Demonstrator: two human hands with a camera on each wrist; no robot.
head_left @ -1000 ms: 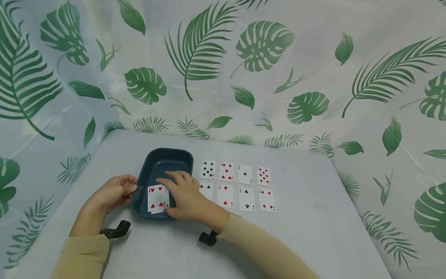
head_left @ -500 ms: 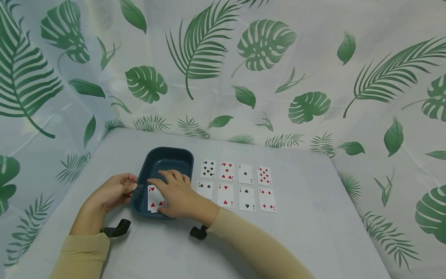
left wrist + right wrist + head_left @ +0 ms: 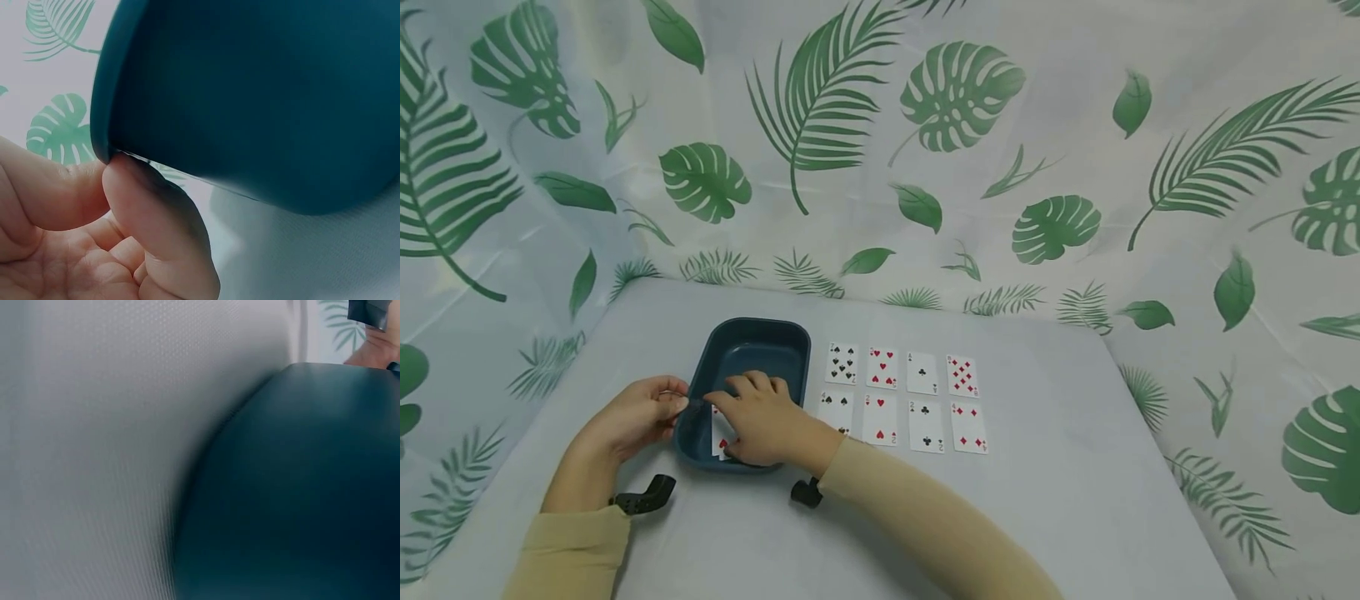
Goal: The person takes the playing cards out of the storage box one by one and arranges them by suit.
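A dark blue tray [image 3: 760,354] stands on the white-covered table. My left hand [image 3: 632,417] pinches its left rim between thumb and fingers; the left wrist view shows this thumb [image 3: 56,194] against the rim closely. Over the lower part of the tray, my right hand [image 3: 767,421] reaches with bent, spread fingers above a few white playing cards [image 3: 719,435]. A red heart shows on the top one, and most of the pile is hidden beneath the palm. Whether the fingertips touch the cards is unclear. The right wrist view mostly holds the tray's outer wall [image 3: 287,487].
Right of the tray, several face-up playing cards lie in two rows, among them a two of hearts [image 3: 880,420] and a four of diamonds [image 3: 969,428]. Behind the table [image 3: 1075,467] hangs a leaf-patterned cloth [image 3: 850,225].
My right hand has moved left across the tray and covers more of the card pile, its fingers bending more. The left hand keeps its hold on the rim.
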